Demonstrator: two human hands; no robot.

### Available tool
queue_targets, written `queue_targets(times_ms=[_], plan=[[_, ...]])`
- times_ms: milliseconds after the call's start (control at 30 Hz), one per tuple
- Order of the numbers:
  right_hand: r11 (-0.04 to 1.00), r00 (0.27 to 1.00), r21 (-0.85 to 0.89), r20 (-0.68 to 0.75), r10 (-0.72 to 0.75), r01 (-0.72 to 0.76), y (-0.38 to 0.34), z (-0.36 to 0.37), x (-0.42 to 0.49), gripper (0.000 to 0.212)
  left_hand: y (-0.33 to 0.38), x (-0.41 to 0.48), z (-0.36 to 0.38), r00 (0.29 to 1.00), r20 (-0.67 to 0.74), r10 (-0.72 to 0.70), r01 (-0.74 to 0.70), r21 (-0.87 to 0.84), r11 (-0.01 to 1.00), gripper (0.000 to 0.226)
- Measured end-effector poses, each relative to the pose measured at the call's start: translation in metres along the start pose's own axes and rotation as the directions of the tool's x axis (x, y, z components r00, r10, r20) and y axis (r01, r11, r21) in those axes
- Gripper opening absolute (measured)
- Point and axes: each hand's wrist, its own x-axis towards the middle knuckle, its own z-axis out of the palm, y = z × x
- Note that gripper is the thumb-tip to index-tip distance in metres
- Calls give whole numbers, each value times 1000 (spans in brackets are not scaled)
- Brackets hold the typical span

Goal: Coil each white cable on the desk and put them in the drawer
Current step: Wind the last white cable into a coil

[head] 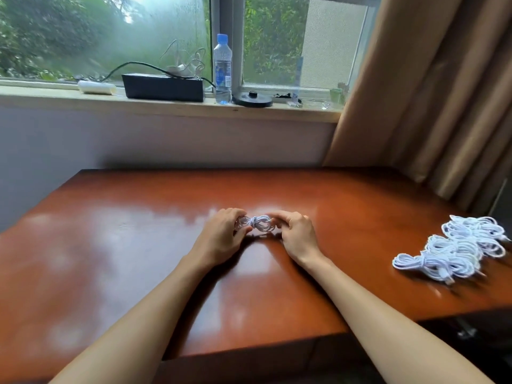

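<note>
Both hands, left hand and right hand, pinch 1 coiled cable; keep the middle wrap tight so loops hold.

One wide-angle camera sits on the person's head, facing forward and down toward the window. It is close above the surface, which stretches below the window and fills the lower half.
</note>
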Motion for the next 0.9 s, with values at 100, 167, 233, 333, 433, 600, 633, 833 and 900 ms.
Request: queue_targets(times_ms=[100,167,233,333,433,600,633,833,900], plan=[[994,1000,-102,3,-31,31,3,-17,-20,46,13,-8,3,1000,16,23,-22,-38,999,26],[988,998,-141,-22,-63,60,7,-29,-33,45,26,-12,6,998,22,58,-57,-64,996,24],[976,993,-200,-51,-102,90,10,-44,-47,46,42,-14,11,995,26,96,-94,-81,992,23],[946,980,-299,-112,-166,126,19,-68,-66,44,68,-15,19,988,32,148,-143,-115,983,22],[939,975,-328,-157,-160,102,34,-94,-83,27,96,-16,29,983,49,177,-166,-175,970,22],[933,966,-356,-222,-134,48,53,-138,-111,5,146,-20,51,974,100,205,-186,-173,967,28],[930,965,-367,-234,-122,28,57,-145,-116,5,154,-19,56,973,106,205,-186,-170,968,29],[894,950,-438,-308,-54,-91,83,-181,-142,4,198,-17,85,965,118,233,-211,-169,963,29],[896,943,-426,-331,-27,-124,88,-188,-145,6,207,-15,93,961,120,249,-226,-178,958,24]])
